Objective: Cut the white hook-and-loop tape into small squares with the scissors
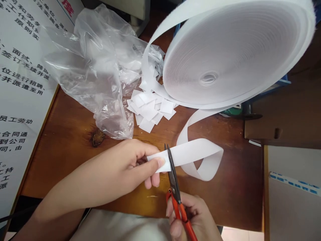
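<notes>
My left hand (pixel 140 167) pinches the end of a white fabric-like strip (pixel 193 150) between thumb and fingers. In my right hand (pixel 193 217) is a pair of scissors (pixel 174 177) with red handles and dark blades. The blades lie across the strip just right of my left thumb, their tips slightly apart. From there the strip twists into a loop and runs up to a large white roll (pixel 233 57). Behind my left hand, a pile of cut white pieces (pixel 150 107) lies on the wooden table (pixel 75 140).
A crumpled clear plastic bag (pixel 100 67) lies left of the pile. Printed sheets with Chinese text (pixel 22 67) stand along the left side. At the right are a cardboard box (pixel 281 127) and a grey surface with blue-and-white tape (pixel 296 184).
</notes>
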Motion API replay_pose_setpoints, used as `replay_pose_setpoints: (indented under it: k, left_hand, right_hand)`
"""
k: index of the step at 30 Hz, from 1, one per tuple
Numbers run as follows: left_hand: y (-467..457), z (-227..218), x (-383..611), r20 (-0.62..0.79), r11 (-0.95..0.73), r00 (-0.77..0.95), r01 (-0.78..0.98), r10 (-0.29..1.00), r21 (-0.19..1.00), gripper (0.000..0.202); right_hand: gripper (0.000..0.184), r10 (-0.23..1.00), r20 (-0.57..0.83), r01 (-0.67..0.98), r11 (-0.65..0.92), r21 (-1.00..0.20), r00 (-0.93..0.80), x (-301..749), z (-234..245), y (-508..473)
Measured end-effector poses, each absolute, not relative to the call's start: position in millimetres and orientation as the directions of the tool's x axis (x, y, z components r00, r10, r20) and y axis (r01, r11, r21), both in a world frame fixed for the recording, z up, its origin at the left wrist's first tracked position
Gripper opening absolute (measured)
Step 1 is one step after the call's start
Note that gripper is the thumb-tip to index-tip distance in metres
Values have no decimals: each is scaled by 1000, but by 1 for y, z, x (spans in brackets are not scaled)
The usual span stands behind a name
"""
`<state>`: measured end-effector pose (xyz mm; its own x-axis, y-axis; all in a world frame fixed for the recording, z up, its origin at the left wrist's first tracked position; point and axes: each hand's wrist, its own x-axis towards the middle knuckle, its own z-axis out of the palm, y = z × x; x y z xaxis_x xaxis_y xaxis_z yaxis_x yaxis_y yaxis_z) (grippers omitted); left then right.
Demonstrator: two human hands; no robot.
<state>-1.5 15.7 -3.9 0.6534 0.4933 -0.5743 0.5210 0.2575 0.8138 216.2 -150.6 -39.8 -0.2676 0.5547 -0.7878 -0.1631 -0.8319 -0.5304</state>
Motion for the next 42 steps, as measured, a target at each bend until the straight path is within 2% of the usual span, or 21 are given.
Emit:
replay_pose_setpoints:
  k: [5, 13, 15, 17, 19, 21, 23, 26, 30, 33, 35, 36, 38, 39, 40, 42]
  left_hand:
    - [23, -5, 1, -597, 384, 679, 461, 428, 800, 37]
    - [25, -9, -2, -572, 415, 700, 411, 427, 812, 36]
    - [23, -9, -7, -577, 426, 688, 406, 440, 808, 33]
    - [21, -7, -14, -579, 418, 661, 409, 476, 811, 30]
    - [19, -2, -23, -572, 393, 623, 416, 534, 820, 28]
    - [17, 3, -30, -576, 384, 573, 430, 583, 817, 25]
    - [17, 6, -34, -594, 402, 533, 440, 603, 803, 22]
    - [17, 3, -34, -604, 417, 517, 440, 607, 795, 21]
    - [17, -5, -28, -582, 372, 532, 456, 615, 809, 36]
    - [16, -5, -19, -595, 373, 544, 470, 592, 800, 36]
    - [14, -3, -11, -623, 388, 558, 491, 548, 780, 35]
    - [13, -2, -7, -630, 382, 573, 502, 525, 776, 36]
    - [10, -2, -1, -601, 322, 622, 511, 502, 797, 37]
    - [8, -2, 2, -571, 275, 650, 506, 502, 818, 39]
    - [7, -2, 4, -533, 221, 675, 496, 509, 839, 41]
    - [5, -2, 4, -471, 120, 708, 487, 526, 865, 44]
  right_hand:
    - [79, 566, -790, -153, -825, -545, -235, 217, -45, -155]
    - [75, 552, -802, -34, -828, -560, -229, 218, -47, -156]
    - [70, 563, -801, 27, -815, -579, -201, 221, -50, -157]
    - [60, 617, -777, 168, -758, -630, -125, 225, -51, -157]
    - [48, 725, -688, 379, -628, -680, -31, 232, -52, -154]
    - [36, 854, -519, 574, -439, -692, 27, 238, -52, -151]
    - [27, 943, -330, 712, -257, -654, 37, 241, -54, -148]
    - [27, 995, -101, 833, -51, -551, -6, 242, -59, -143]
    - [25, 993, 54, 888, 118, -444, -105, 239, -57, -137]
    - [20, 983, 119, 877, 178, -446, -139, 238, -46, -133]
    - [21, 983, 170, 822, 154, -547, -72, 234, -38, -130]
    - [28, 986, 165, 758, 124, -641, -22, 231, -34, -129]
    - [38, 997, 47, 533, 9, -846, 58, 222, -29, -126]
    - [35, 996, -52, 392, -76, -917, 74, 218, -27, -124]
    - [28, 986, -150, 256, -165, -952, 78, 213, -26, -121]
    - [23, 946, -309, 77, -316, -945, 98, 206, -24, -118]
